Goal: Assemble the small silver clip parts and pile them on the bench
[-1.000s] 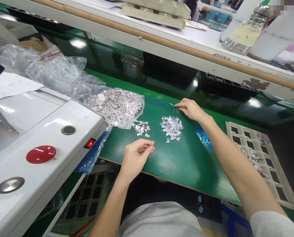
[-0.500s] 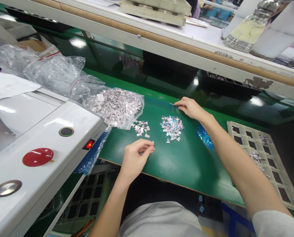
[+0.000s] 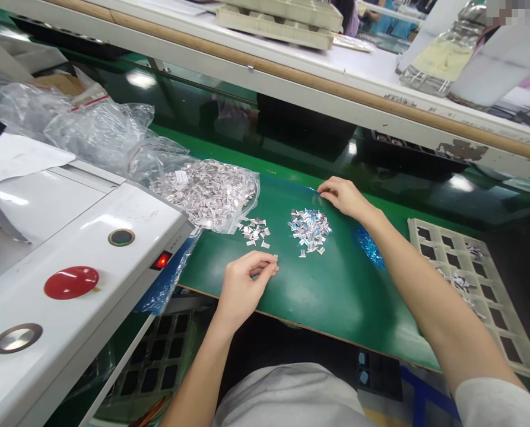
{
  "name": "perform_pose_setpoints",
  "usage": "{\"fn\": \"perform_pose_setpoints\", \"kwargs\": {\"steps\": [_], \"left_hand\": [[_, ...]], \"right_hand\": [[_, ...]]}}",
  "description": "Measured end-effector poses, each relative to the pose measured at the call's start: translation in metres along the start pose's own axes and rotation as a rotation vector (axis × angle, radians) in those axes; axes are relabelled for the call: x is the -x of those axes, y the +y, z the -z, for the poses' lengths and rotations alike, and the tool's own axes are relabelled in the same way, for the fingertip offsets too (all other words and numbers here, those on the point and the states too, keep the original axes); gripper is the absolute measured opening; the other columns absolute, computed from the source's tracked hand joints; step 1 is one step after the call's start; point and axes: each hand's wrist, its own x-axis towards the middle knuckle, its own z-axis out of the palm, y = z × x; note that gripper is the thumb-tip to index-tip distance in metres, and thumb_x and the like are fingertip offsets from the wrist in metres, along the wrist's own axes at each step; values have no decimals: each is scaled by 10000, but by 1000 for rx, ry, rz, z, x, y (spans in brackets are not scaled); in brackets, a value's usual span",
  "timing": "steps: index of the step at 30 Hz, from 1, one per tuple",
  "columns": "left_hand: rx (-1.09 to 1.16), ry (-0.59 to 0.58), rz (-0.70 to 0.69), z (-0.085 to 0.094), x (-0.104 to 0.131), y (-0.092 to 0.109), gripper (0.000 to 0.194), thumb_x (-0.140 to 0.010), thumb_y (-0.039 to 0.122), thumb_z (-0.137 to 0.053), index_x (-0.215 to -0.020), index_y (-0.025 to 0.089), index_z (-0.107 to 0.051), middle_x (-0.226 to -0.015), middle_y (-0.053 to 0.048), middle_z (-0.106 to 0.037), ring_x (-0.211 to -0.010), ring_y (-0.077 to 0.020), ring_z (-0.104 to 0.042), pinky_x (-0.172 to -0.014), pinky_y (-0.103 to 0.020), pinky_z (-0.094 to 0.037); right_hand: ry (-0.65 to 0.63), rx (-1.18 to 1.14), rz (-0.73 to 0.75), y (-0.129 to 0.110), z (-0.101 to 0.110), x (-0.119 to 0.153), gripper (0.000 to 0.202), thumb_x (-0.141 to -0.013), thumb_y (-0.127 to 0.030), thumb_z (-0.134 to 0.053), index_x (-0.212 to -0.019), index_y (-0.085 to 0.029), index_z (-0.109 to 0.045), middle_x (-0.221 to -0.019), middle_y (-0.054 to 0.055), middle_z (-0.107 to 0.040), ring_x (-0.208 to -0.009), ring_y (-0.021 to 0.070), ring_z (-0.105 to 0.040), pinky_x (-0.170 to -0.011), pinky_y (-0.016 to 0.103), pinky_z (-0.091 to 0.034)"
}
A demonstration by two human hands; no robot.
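My left hand is closed in a pinch near the front of the green work surface. Between its thumb and forefinger shows the tip of a small pale flat piece. My right hand reaches to the far side, its fingertips pinched at the edge of a thin blue film; whether a small piece is also in them cannot be made out. Between the hands lies a heap of small silvery pieces with blue bits. Nearer my left hand is a smaller group of loose silvery pieces.
A transparent bag of silvery pieces lies at the left, beside a white machine with a red button. Crumpled blue film lies by my right forearm. A cream compartment tray stands at right; a shelf spans the back.
My right hand has shifted slightly to the right, its fingertips still at the far film edge. My left hand has kept its place and its pinch.
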Motion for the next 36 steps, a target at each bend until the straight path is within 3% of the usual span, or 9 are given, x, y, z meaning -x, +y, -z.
{"fn": "perform_pose_setpoints", "kwargs": {"steps": [8, 14, 17, 25, 31, 36], "left_hand": [[8, 14, 16, 0, 2, -1, 79, -933, 254, -730, -968, 209, -785, -901, -37, -816, -835, -216, -823, -818, -316, -674], [19, 101, 47, -4, 4, 3, 75, -872, 268, -810, -892, 214, -762, -858, -12, -815, -837, -219, -827, -799, -295, -673], [11, 121, 41, -5, 5, 4, 87, -863, 271, -820, -880, 214, -757, -840, -5, -809, -821, -216, -824, -796, -299, -676], [-6, 108, 38, -4, 7, 1, 79, -876, 262, -815, -908, 223, -755, -876, -5, -819, -843, -210, -822, -806, -293, -670], [-39, 46, 21, -2, 0, 5, 42, -917, 258, -768, -937, 221, -765, -854, -7, -804, -797, -198, -798, -771, -295, -649], [-395, -77, -275, -8, -43, 38, 292, -1023, 199, -595, -1235, 269, -783, -1043, -42, -784, -863, -191, -742, -824, -319, -600]], "right_hand": [[28, 66, -63, -19, 13, 13, 141, -950, -237, -578, -970, -218, -717, -931, 69, -745, -779, 241, -663, -765, 380, -501], [249, 23, -75, -79, 13, 37, 105, -913, -180, -584, -917, -229, -678, -983, 80, -745, -877, 260, -691, -811, 390, -534], [300, 3, -113, -98, 6, 46, 117, -924, -181, -579, -949, -239, -677, -964, 70, -760, -888, 271, -713, -837, 408, -544], [244, -45, -177, -72, -6, 42, 93, -930, -201, -582, -923, -239, -667, -906, 56, -773, -847, 272, -738, -816, 411, -554], [209, -37, -182, -67, -8, 31, 91, -934, -237, -584, -916, -237, -673, -872, 56, -749, -816, 264, -708, -788, 403, -534], [200, -145, -239, -63, -12, 23, 60, -915, -260, -615, -906, -238, -671, -818, 39, -743, -778, 248, -709, -800, 399, -546]]}}
